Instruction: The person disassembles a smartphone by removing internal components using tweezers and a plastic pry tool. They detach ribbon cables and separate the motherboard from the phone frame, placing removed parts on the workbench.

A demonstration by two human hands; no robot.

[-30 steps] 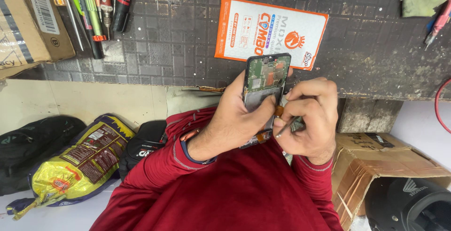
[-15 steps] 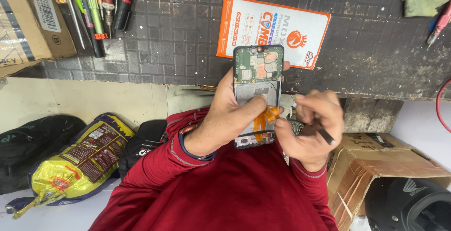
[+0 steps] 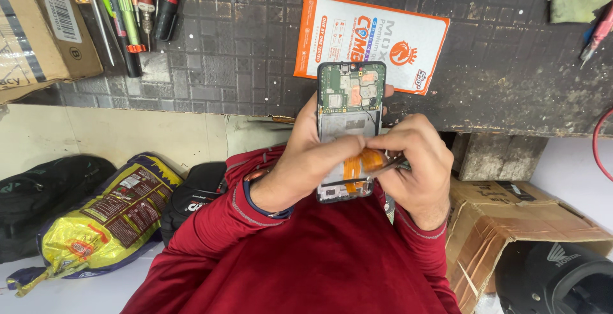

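Head view: left hand [image 3: 313, 160] grips the opened phone [image 3: 350, 122] over the worktop's [image 3: 255, 52] near edge — right hand [image 3: 415, 167] pinches tweezers [image 3: 386, 164] at its orange flex cable [image 3: 359, 162].

Phone repair workshop: worn dark tiled bench [image 3: 242, 65], screwdrivers and pens [image 3: 131, 7] lay far left, cardboard boxes [image 3: 38, 30] stood around, opened phone [image 3: 350, 129] showed its circuit board.

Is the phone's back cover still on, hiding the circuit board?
No, the opened phone in the left hand shows its green circuit board and an orange flex cable, which the right hand works at with tweezers.
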